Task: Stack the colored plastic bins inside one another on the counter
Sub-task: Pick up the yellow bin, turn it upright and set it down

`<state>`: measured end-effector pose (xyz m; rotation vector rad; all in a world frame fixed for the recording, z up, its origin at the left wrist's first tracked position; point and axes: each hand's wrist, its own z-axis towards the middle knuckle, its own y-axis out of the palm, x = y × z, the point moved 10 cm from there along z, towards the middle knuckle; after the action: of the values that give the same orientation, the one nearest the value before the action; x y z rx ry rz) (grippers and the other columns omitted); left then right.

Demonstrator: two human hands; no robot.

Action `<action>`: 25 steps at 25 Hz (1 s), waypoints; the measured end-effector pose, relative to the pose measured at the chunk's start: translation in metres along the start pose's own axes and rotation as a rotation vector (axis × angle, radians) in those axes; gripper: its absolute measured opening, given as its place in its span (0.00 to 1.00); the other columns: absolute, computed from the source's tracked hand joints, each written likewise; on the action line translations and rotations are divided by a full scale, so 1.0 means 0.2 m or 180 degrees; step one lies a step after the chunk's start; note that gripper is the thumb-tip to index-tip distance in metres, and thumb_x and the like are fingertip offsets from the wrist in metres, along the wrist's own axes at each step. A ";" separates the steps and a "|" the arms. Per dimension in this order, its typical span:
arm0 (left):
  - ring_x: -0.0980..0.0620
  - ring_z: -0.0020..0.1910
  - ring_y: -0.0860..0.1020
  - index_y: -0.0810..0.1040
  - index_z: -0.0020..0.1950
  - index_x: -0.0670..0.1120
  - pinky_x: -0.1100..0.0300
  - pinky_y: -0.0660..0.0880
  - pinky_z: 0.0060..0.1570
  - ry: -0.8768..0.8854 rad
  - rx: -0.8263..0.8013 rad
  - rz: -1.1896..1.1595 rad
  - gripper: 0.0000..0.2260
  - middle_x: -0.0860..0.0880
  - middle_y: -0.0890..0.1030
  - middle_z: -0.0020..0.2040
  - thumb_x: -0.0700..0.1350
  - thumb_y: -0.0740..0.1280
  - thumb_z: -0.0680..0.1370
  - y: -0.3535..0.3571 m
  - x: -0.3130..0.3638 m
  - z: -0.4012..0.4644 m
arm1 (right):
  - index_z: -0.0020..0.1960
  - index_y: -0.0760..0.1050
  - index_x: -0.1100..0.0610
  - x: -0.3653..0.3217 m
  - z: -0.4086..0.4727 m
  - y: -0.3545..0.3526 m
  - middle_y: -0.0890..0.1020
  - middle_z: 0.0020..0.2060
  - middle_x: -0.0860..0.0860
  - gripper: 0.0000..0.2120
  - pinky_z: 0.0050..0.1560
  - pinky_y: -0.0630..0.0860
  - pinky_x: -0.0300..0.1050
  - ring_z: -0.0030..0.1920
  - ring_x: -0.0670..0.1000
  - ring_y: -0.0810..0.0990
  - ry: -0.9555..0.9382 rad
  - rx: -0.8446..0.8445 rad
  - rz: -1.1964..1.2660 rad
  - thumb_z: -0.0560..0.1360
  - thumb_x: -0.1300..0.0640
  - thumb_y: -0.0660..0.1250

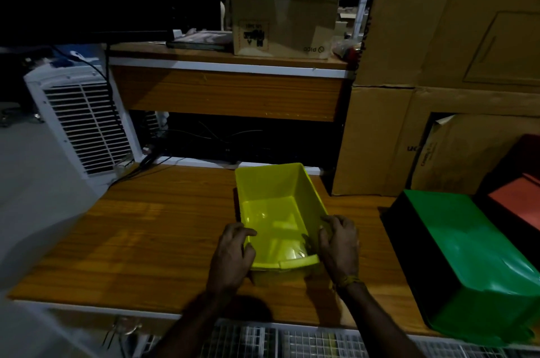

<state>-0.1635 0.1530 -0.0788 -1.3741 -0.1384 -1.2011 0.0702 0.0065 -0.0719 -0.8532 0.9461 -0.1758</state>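
An empty yellow bin (274, 200) stands upright on the wooden counter (152, 229), open side up. My left hand (232, 255) grips its near left rim, thumb curled over the edge. My right hand (340, 243) holds the near right rim with fingers bent over it. A green bin (467, 258) lies upside down at the right end of the counter. Behind it, at the far right, sits a red bin (517, 197), partly cut off by the frame edge.
Stacked cardboard boxes (409, 130) rise behind the counter on the right. A white air cooler (81, 121) stands at the left, with cables near it. A raised wooden shelf (228, 86) carries a carton. Wire racks (292, 340) lie below the counter's front edge.
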 end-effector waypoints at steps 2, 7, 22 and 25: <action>0.45 0.59 0.76 0.81 0.57 0.48 0.55 0.73 0.54 -0.0085 0.0187 0.0048 0.14 0.46 0.77 0.60 0.40 0.64 0.73 -0.07 -0.03 0.02 | 0.62 0.78 0.57 0.02 0.03 0.06 0.75 0.59 0.60 0.14 0.59 0.75 0.54 0.59 0.62 0.76 0.0218 -0.0287 0.0371 0.78 0.57 0.67; 0.47 0.51 0.79 0.82 0.56 0.49 0.60 0.68 0.45 -0.0899 0.0387 -0.0417 0.11 0.44 0.80 0.57 0.40 0.69 0.75 -0.14 -0.06 0.10 | 0.61 0.79 0.52 0.00 0.03 0.15 0.81 0.56 0.59 0.14 0.55 0.80 0.57 0.57 0.61 0.80 0.0572 -0.0504 0.0877 0.77 0.49 0.68; 0.51 0.43 0.77 0.81 0.52 0.49 0.62 0.69 0.34 -0.0931 0.1232 -0.1380 0.07 0.50 0.81 0.47 0.50 0.66 0.78 -0.64 0.24 0.39 | 0.33 0.64 0.48 -0.50 0.26 -0.23 0.67 0.29 0.46 0.20 0.31 0.59 0.42 0.30 0.46 0.66 0.0440 -0.0392 0.1566 0.81 0.44 0.60; 0.49 0.44 0.78 0.80 0.50 0.49 0.58 0.71 0.37 -0.0960 0.1105 -0.1236 0.06 0.48 0.82 0.47 0.50 0.66 0.78 -0.61 0.18 0.36 | 0.40 0.78 0.55 -0.44 0.20 -0.16 0.80 0.35 0.51 0.19 0.35 0.72 0.45 0.37 0.51 0.78 0.0495 -0.0507 0.1554 0.80 0.43 0.62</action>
<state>-0.1943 0.2209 0.0475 -1.2408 -0.8207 -1.2053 0.0551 0.0505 0.0189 -0.7364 1.2993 0.2604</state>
